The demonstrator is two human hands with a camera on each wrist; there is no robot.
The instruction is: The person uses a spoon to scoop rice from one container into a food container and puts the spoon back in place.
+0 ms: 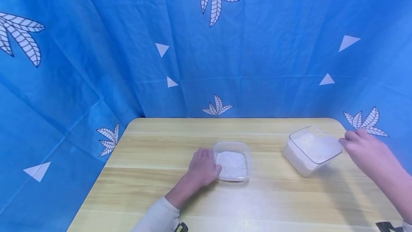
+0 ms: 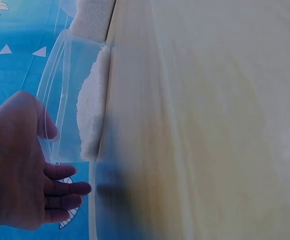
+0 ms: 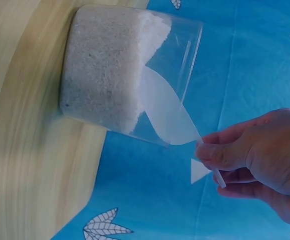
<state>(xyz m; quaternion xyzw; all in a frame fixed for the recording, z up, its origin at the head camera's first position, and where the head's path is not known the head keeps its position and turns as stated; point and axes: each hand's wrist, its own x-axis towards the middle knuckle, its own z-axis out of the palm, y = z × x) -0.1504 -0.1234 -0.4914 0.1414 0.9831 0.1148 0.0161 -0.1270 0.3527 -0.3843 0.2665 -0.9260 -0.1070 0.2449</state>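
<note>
A translucent square container (image 1: 233, 145) stands near the middle of the table with a layer of white rice (image 1: 232, 164) inside. My left hand (image 1: 202, 168) holds it at its left side, thumb (image 2: 47, 127) over the rim and fingers outside. At the right, a taller clear container (image 1: 296, 153) holds much more white rice (image 3: 102, 70). My right hand (image 3: 257, 160) pinches the thin handle of a white plastic scoop (image 3: 167, 110) between thumb and fingers. The scoop's bowl is inside the tall container, its tip against the rice.
The wooden table (image 1: 154, 153) carries both containers, with bare wood between them. A blue curtain (image 1: 273, 46) with white leaves and triangles hangs behind and at the sides. The tall container stands near the table's right side.
</note>
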